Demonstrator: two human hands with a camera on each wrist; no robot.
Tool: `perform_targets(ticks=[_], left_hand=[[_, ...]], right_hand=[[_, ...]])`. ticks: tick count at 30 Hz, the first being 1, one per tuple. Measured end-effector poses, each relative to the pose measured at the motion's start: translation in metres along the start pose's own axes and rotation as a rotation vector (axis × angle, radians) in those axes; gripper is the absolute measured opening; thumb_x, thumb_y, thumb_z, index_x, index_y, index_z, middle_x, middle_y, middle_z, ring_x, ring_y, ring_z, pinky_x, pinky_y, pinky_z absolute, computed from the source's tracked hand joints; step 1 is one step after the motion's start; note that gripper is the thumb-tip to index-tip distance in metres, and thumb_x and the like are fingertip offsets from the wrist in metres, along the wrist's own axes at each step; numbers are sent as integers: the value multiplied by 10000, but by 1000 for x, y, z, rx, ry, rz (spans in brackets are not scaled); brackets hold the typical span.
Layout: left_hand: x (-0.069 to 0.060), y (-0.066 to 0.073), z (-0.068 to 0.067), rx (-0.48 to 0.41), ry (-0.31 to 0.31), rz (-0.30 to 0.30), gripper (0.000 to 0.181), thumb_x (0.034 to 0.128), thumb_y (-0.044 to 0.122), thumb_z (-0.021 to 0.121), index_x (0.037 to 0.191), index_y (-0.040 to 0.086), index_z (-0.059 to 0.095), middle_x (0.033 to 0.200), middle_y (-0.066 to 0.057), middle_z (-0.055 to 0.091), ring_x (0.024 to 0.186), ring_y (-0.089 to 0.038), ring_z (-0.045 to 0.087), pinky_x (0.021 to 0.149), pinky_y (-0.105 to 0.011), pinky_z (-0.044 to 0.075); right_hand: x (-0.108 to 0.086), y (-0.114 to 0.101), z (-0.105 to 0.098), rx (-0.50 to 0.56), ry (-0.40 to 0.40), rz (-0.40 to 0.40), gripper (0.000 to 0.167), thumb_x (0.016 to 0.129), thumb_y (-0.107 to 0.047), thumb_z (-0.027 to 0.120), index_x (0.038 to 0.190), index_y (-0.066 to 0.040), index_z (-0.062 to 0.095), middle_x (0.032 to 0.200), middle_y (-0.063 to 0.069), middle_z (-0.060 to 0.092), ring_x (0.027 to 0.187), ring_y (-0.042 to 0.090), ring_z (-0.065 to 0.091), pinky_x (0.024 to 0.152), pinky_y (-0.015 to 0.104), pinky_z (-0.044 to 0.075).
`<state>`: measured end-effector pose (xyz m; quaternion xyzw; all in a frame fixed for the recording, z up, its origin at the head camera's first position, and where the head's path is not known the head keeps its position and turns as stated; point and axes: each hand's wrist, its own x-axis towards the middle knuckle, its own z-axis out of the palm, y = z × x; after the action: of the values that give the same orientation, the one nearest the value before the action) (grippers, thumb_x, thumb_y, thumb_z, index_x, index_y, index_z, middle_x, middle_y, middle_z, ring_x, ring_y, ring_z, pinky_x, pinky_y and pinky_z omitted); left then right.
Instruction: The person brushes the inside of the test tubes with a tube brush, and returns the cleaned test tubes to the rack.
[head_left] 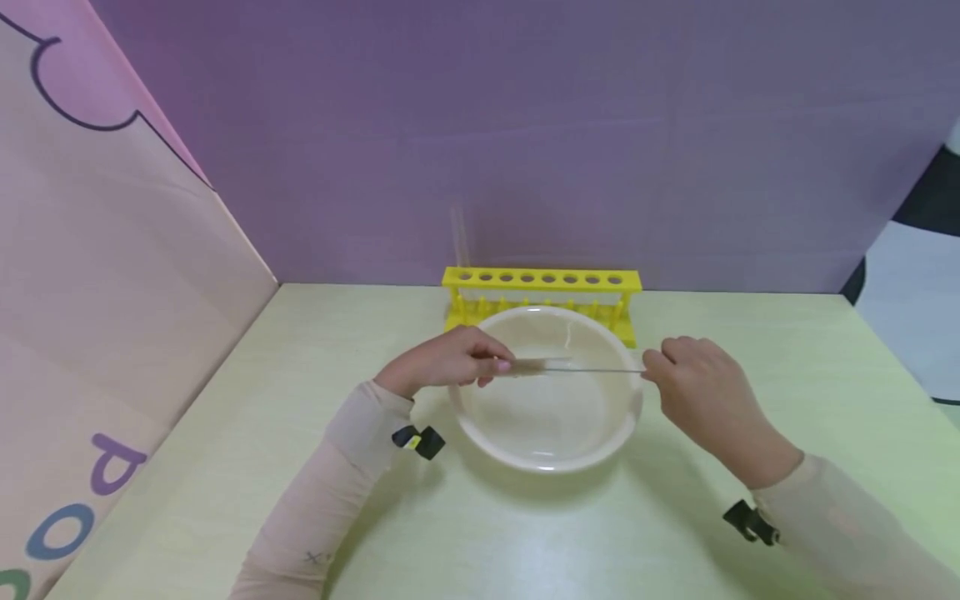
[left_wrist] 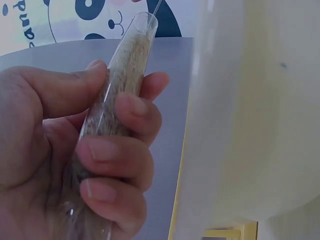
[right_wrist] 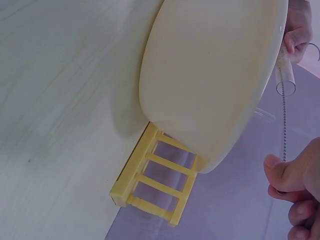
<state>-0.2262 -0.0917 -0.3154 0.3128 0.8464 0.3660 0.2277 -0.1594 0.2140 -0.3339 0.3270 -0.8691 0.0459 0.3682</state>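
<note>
My left hand grips a clear glass test tube above the basin, its fingers curled round the glass. Inside the tube sit the pale bristles of a test tube brush. The twisted wire handle of that brush comes out of the tube's mouth and runs right in the head view. My right hand pinches the far end of the wire between thumb and forefinger. Below both hands is a cream-white basin; in the head view the tube and wire cross over it.
Behind the basin stands a yellow test tube rack with a row of holes. Another clear tube stands upright at the rack's left end. A purple partition closes off the back of the pale table, and a printed panel rises at left.
</note>
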Motion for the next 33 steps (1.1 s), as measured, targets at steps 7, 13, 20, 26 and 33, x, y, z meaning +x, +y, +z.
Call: perform_targets(ticks=[7, 13, 20, 26, 33], left_hand=[[-4, -5, 0, 65, 49, 9, 242, 949, 152, 550, 1143, 81, 676, 692, -140, 581, 531, -111, 368, 514, -237, 312], [-7, -8, 1, 95, 80, 49, 245, 936, 146, 579, 1146, 72, 681, 706, -106, 610, 565, -97, 427, 533, -228, 357], [-10, -10, 1, 128, 114, 70, 255, 928, 126, 594, 1164, 69, 674, 922, -96, 696, 621, -102, 511, 569, -227, 420], [-12, -14, 1, 225, 155, 137, 258, 917, 150, 619, 1158, 82, 681, 1045, -53, 702, 592, -65, 470, 586, -214, 419], [-14, -19, 3, 360, 238, 216, 275, 893, 194, 655, 1146, 92, 690, 1031, -18, 711, 526, -31, 431, 549, -205, 391]], right_hand=[[3, 0, -5, 13, -84, 34, 322, 586, 34, 820, 656, -53, 517, 563, 7, 367, 500, 182, 355, 485, 328, 338], [7, 3, -14, 76, -221, 80, 302, 626, 36, 808, 646, -85, 533, 563, -22, 408, 495, 153, 403, 496, 333, 399], [16, 10, -25, 170, -408, 153, 316, 723, 2, 767, 629, -143, 502, 589, -64, 445, 512, 108, 432, 496, 296, 422], [22, 17, -26, 283, -587, 228, 369, 786, -24, 727, 609, -158, 432, 565, -66, 390, 526, 90, 357, 498, 248, 322], [24, 24, -25, 420, -664, 248, 380, 795, -7, 715, 599, -149, 423, 566, -84, 403, 518, 79, 336, 488, 222, 285]])
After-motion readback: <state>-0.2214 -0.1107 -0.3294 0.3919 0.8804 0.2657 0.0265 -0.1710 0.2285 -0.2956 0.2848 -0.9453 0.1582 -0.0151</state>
